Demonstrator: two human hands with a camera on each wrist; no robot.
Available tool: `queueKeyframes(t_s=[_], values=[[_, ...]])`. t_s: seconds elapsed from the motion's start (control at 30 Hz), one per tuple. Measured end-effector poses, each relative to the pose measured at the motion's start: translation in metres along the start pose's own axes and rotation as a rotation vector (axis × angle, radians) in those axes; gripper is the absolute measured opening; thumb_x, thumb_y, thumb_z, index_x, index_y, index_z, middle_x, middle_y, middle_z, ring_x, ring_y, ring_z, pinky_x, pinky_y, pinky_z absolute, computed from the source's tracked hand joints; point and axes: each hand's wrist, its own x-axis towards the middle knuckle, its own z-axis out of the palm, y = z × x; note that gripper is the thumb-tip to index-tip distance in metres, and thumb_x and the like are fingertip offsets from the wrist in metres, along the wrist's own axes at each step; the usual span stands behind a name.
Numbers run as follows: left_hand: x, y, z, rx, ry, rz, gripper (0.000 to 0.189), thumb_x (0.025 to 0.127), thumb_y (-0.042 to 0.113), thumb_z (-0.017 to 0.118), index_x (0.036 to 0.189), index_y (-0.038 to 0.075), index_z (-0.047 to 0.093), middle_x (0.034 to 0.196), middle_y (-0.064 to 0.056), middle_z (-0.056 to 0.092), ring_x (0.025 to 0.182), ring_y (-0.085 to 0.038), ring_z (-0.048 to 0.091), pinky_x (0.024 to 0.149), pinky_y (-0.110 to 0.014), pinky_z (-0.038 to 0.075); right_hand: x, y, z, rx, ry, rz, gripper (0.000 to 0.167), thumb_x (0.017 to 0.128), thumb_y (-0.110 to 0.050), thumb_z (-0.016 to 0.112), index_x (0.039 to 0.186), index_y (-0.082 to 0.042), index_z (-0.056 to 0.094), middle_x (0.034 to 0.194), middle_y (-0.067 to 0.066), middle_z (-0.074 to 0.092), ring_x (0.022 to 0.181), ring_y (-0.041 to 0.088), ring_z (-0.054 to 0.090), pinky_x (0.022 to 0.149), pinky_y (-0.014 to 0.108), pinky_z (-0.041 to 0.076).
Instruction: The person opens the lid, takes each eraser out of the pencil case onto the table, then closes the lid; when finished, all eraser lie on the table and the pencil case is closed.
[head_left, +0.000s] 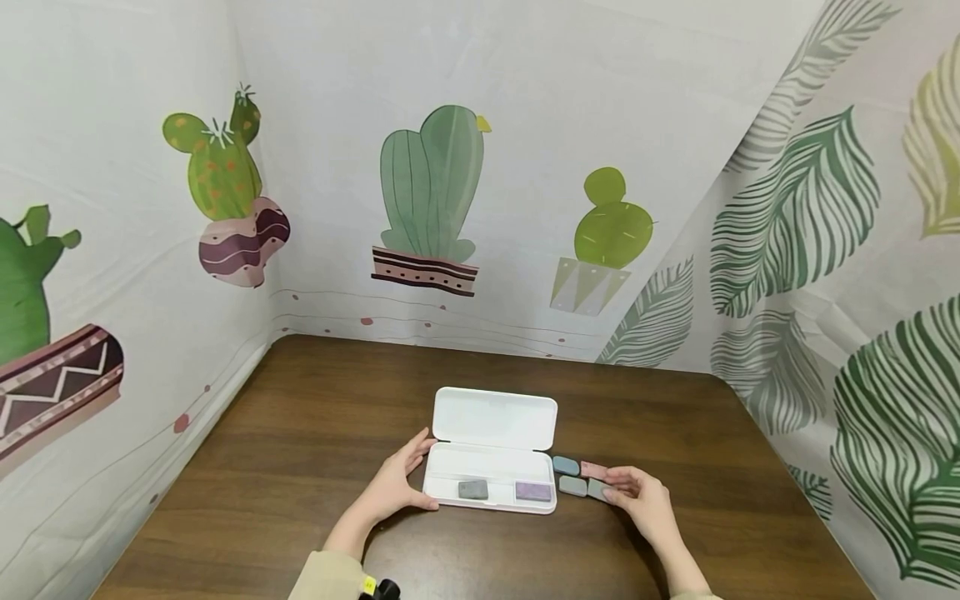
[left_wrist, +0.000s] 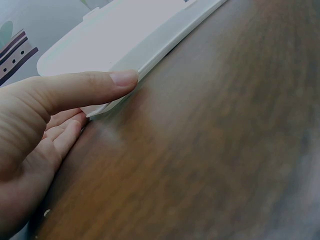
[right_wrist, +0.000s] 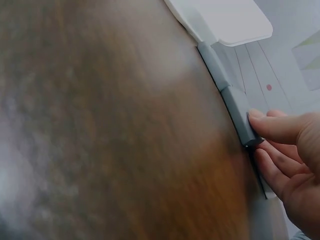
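A white pencil case [head_left: 491, 460] lies with its lid [head_left: 495, 417] swung back on the table. Inside its base are a grey block [head_left: 472, 489] and a purple block [head_left: 533, 492]. At the case's left end my left hand [head_left: 393, 483] holds it, thumb at the near corner and fingers along the far side. Beside the right end sit a blue block [head_left: 566, 466], a grey-green block [head_left: 573, 486], a pink block [head_left: 592, 470] and a small grey block [head_left: 597, 489]. My right hand [head_left: 639, 498] pinches the small grey block, its fingers touching the pink one.
All of this lies on a brown wooden table [head_left: 300, 467]. A hanging white cloth [head_left: 322, 167] printed with cacti and leaves encloses the table's back and sides. A black item with a yellow patch [head_left: 378, 588] shows at my left sleeve.
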Motion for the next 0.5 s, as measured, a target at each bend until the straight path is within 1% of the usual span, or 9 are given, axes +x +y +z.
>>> queueKeyframes(t_s=[0.03, 0.1, 0.27, 0.33, 0.5], values=[[0.0001, 0.0001, 0.0000, 0.000, 0.000, 0.001, 0.118, 0.056, 0.000, 0.092, 0.150, -0.012, 0.021, 0.145, -0.028, 0.045, 0.137, -0.042, 0.041, 0.116, -0.046, 0.033, 0.0004, -0.0007, -0.0004, 0.003, 0.001, 0.006, 0.026, 0.077, -0.001, 0.080, 0.100, 0.005, 0.069, 0.095, 0.017, 0.074, 0.081, 0.014, 0.071, 0.071, 0.015, 0.059], [0.0003, 0.0003, 0.0000, 0.001, 0.001, 0.002, 0.118, 0.056, 0.000, 0.092, 0.150, -0.012, 0.021, 0.145, -0.028, 0.045, 0.137, -0.042, 0.041, 0.116, -0.046, 0.033, 0.0012, -0.0009, -0.0005, 0.017, 0.004, 0.021, 0.028, 0.076, 0.000, 0.080, 0.101, 0.006, 0.069, 0.096, 0.017, 0.074, 0.082, 0.015, 0.071, 0.071, 0.014, 0.059], [0.0001, -0.0002, -0.0001, 0.006, 0.001, 0.002, 0.118, 0.056, 0.000, 0.092, 0.150, -0.011, 0.021, 0.145, -0.028, 0.045, 0.137, -0.042, 0.041, 0.116, -0.046, 0.033, 0.0017, -0.0004, 0.0006, 0.032, 0.016, 0.033, 0.028, 0.076, 0.001, 0.080, 0.102, 0.005, 0.069, 0.096, 0.018, 0.074, 0.081, 0.012, 0.071, 0.071, 0.014, 0.059], [0.0000, -0.0005, -0.0001, 0.009, 0.000, 0.001, 0.118, 0.056, 0.000, 0.092, 0.150, -0.012, 0.021, 0.145, -0.028, 0.045, 0.137, -0.042, 0.041, 0.116, -0.047, 0.033, 0.0014, 0.0000, 0.0014, 0.042, 0.024, 0.030, 0.028, 0.075, 0.001, 0.080, 0.101, 0.006, 0.069, 0.096, 0.018, 0.074, 0.081, 0.012, 0.071, 0.071, 0.013, 0.059], [0.0005, -0.0007, 0.0001, 0.010, -0.004, -0.002, 0.118, 0.057, 0.000, 0.092, 0.150, -0.011, 0.021, 0.145, -0.028, 0.045, 0.137, -0.042, 0.040, 0.116, -0.048, 0.033, 0.0000, 0.0003, 0.0031, 0.060, 0.050, 0.008, 0.028, 0.073, 0.002, 0.081, 0.099, 0.007, 0.069, 0.094, 0.021, 0.073, 0.081, 0.016, 0.072, 0.071, 0.013, 0.059]])
